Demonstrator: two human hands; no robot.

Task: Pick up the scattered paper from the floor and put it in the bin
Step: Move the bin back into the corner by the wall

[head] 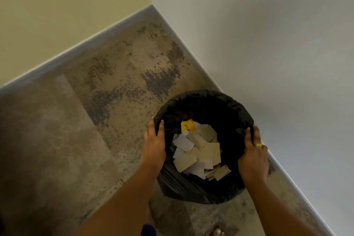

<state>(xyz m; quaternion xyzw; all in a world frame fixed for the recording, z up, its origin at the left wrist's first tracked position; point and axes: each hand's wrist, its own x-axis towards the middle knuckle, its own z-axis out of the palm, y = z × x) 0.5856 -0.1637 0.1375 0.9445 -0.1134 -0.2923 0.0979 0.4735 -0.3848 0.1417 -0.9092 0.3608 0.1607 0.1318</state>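
Gripping opposite sides of the bin rim, left hand and right hand both curl over it; paper scraps sit inside, bin at the right edge of the floor. Best kept level and steady.

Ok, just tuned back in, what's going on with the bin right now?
The person grips the rim of the black-lined bin with both hands, left hand on one side, right hand on the other. The bin is close to the white wall. Paper pieces and a yellow note lie inside. No loose paper shows on the visible floor.
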